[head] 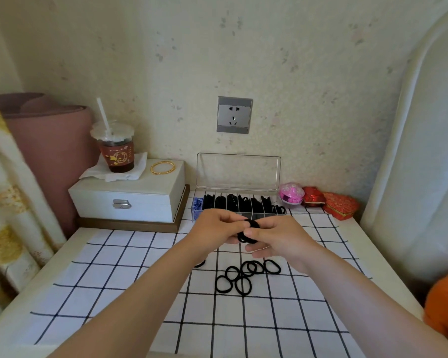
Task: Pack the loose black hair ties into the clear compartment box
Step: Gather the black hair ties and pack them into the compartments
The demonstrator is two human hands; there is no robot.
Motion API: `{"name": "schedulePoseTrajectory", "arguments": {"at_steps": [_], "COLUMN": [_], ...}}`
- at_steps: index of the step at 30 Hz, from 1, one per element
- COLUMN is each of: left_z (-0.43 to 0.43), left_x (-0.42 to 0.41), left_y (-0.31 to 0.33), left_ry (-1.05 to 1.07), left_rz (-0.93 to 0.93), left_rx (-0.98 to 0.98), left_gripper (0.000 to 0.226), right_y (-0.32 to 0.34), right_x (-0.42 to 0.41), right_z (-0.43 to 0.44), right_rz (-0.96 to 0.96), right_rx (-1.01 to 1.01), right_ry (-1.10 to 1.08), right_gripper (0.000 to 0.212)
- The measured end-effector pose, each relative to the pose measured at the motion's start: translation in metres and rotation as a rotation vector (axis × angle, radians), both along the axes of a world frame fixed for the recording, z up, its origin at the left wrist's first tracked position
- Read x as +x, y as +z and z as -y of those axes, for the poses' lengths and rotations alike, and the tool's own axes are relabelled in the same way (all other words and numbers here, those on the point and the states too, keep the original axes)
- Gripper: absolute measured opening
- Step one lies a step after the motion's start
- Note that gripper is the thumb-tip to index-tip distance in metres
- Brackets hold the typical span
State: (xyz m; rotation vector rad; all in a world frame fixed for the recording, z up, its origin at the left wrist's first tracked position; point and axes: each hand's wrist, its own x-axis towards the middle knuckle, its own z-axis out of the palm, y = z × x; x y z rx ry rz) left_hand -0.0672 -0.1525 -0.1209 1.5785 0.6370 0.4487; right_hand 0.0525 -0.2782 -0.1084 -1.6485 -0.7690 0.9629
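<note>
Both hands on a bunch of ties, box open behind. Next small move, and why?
Likely carry the bunch of black hair ties, pinched between left hand and right hand, forward into the clear compartment box: its lid stands open just beyond the hands, and the right-end compartment looks least full. Other loose ties lie on the cloth.

We see a pale white surface (65, 250) with a white cloth checked in thin black lines (130, 280) spread over most of it. Loose black elastic hair ties (243, 276) lie clustered on the cloth. Along the back wall stand a brown flat base (130, 225) carrying a white latched box (124, 200), a clear plastic compartment box (238, 171) with its lid upright, a round pink tin (291, 193) and two red patterned boxes (340, 205).
</note>
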Motion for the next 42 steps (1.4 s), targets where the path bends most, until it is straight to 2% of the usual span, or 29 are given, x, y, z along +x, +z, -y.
{"name": "schedulePoseTrajectory", "arguments": {"at_steps": [3,6,11,14,17,22,25,30,33,36,39,42], "left_z": [0.000,-0.007,-0.037,-0.055,-0.069,-0.076,-0.075,-0.072,-0.070,-0.070,-0.070,-0.068], "left_x": [0.009,0.024,0.051,0.062,0.071,0.083,0.088,0.089,0.088,0.088,0.089,0.088], "left_y": [0.003,0.014,0.016,0.004,-0.009,-0.020,-0.024,-0.030,-0.032,-0.034,-0.033,-0.031], "left_ry": [-0.031,-0.055,-0.042,-0.028,-0.023,-0.016,-0.033,-0.058,-0.038,-0.041,-0.062,-0.068], "left_rz": [0.017,-0.024,-0.110,-0.213,-0.270,-0.299,-0.315,-0.344,-0.366,-0.393,-0.432,-0.444], "left_rx": [0.030,0.211,0.554,0.767,0.963,1.036,1.046,1.065,1.118,1.156,1.154,1.136], "left_gripper": [0.016,0.022,0.031,0.035,0.041,0.043,0.044,0.048,0.048,0.049,0.051,0.051], "right_y": [-0.001,0.003,0.012,0.011,0.003,0.000,0.006,0.001,0.001,0.008,0.019,0.023], "right_x": [0.004,0.013,0.052,0.073,0.087,0.089,0.086,0.072,0.078,0.090,0.095,0.101], "right_z": [-0.002,-0.010,-0.040,-0.062,-0.083,-0.105,-0.114,-0.128,-0.133,-0.129,-0.116,-0.103], "right_rz": [0.012,0.064,0.433,0.627,0.899,1.273,1.385,1.459,1.373,1.205,1.107,1.129], "right_rx": [0.082,0.145,0.109,0.009,-0.164,-0.445,-0.553,-0.723,-0.738,-0.662,-0.502,-0.408], "right_ry": [-0.120,-0.230,-0.370,-0.361,-0.268,-0.065,-0.011,0.091,0.134,0.176,0.172,0.130], "right_gripper": [0.010,0.008,0.005,0.010,0.020,0.022,0.026,0.015,0.010,0.023,0.018,0.020]}}
